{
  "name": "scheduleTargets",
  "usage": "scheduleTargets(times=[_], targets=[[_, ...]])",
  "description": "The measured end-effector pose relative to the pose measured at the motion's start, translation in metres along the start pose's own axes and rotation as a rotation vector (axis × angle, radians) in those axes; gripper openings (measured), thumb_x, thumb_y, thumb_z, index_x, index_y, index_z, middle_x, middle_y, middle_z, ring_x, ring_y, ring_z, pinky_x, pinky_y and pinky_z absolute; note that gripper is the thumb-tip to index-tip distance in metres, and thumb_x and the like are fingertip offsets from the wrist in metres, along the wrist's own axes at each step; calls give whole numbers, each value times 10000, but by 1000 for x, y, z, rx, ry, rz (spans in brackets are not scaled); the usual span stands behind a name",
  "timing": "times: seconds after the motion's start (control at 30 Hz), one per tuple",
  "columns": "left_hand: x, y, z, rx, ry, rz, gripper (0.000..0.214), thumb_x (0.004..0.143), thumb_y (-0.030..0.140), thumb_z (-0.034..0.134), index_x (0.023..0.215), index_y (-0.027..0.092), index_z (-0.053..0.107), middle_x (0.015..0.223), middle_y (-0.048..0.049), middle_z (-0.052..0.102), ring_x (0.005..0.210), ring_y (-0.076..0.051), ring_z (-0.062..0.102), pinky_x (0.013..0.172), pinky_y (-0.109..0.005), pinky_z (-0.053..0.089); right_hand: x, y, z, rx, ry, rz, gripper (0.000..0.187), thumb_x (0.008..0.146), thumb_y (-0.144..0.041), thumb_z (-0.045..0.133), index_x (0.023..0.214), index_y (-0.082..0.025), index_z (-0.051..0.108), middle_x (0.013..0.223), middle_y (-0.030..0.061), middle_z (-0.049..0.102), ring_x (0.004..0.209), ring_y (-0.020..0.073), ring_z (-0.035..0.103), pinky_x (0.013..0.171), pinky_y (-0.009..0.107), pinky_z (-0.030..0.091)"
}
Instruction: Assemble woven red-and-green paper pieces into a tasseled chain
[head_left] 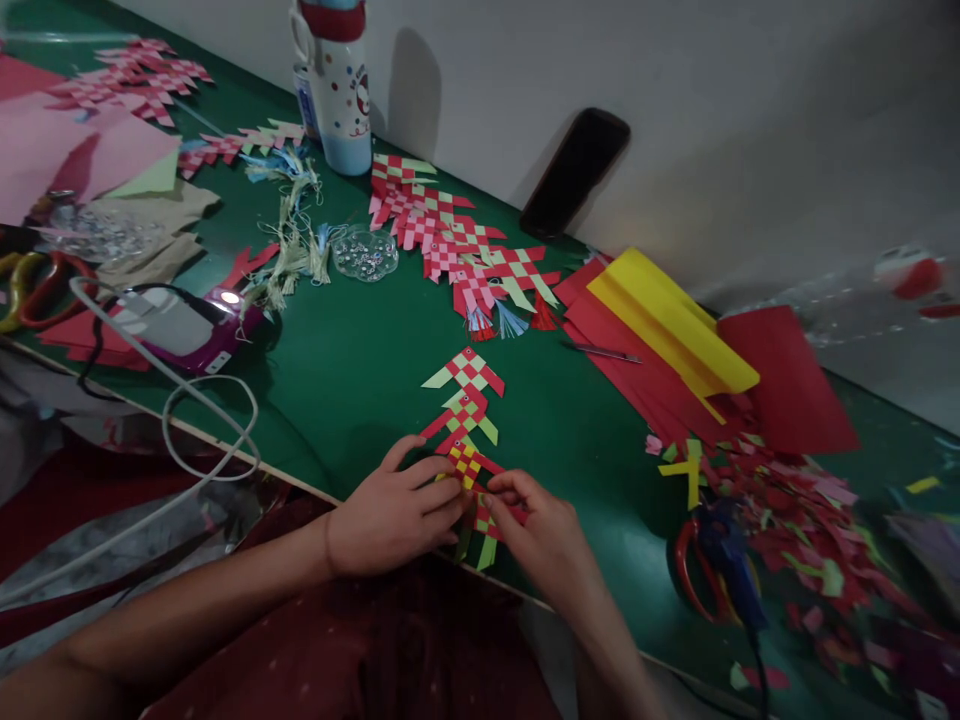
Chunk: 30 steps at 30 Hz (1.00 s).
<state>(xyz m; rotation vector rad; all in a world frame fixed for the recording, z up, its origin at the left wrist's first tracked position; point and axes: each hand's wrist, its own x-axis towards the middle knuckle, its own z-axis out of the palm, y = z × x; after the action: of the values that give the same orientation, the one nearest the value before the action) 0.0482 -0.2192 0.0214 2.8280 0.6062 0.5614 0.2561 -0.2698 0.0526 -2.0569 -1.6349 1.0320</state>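
Nearest, at the front edge of the green worktop [337, 370], the row of paper fish [465, 412] runs away from the person, its lowest tails close to that edge; the left hand [409, 510] lies over its lower part, fingers bent and close together beside the yellow-and-red fish [465, 465], though whether they pinch or only press I cannot tell, while the right hand [544, 520] has its thumb and forefinger closed on the red paper there. A hard pull could loosen the weave, and a brush from the clothing could bend the tails near the edge. Between three and four o'clock from the hands, the blue glue gun [731, 565] lies against the red-handled scissors [684, 570]; a snag on its hanging cord could drag it off. At ten o'clock, a clear bag [112, 235] appears to hold many small shiny pieces. At eleven, a clear flower-shaped dish [365, 253] contains tiny eye-like beads, which a knock could scatter. Farther out at twelve lie more woven fish [439, 225], and beyond the dish at eleven stands a bottle [346, 110], contents hidden.
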Motion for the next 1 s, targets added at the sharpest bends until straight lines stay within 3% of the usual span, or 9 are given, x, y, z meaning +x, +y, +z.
scheduleTargets(times=[0.27,0.53,0.73,1.0], targets=[[7,2,-5,34,-65,12,247,956,400,494,1045,211,627,1079,-23,640,1133,-214,511,1114,-514,177,0,0,0,3,-7,-2,140,857,-324,520,935,-240,600,808,0,712,735,162,684,643,257,492],[12,3,-12,80,-88,31,253,950,407,500,1041,212,633,1054,-32,638,1100,-236,523,1070,-551,223,-6,-3,-10,16,-42,-13,249,904,-408,465,1004,-232,610,853,22,724,745,169,683,652,264,501],[15,4,-12,109,-94,33,291,948,397,505,1130,193,603,1030,-48,635,1052,-238,536,1055,-563,241,-21,17,-29,-70,142,38,329,882,-483,467,998,-229,641,887,41,727,746,188,671,649,281,493],[18,0,-11,20,-36,14,267,949,428,498,1073,224,618,1001,-26,653,1068,-209,525,1055,-482,223,-38,42,-42,-49,300,101,384,845,-546,484,945,-226,671,804,41,718,647,182,641,582,276,480]])
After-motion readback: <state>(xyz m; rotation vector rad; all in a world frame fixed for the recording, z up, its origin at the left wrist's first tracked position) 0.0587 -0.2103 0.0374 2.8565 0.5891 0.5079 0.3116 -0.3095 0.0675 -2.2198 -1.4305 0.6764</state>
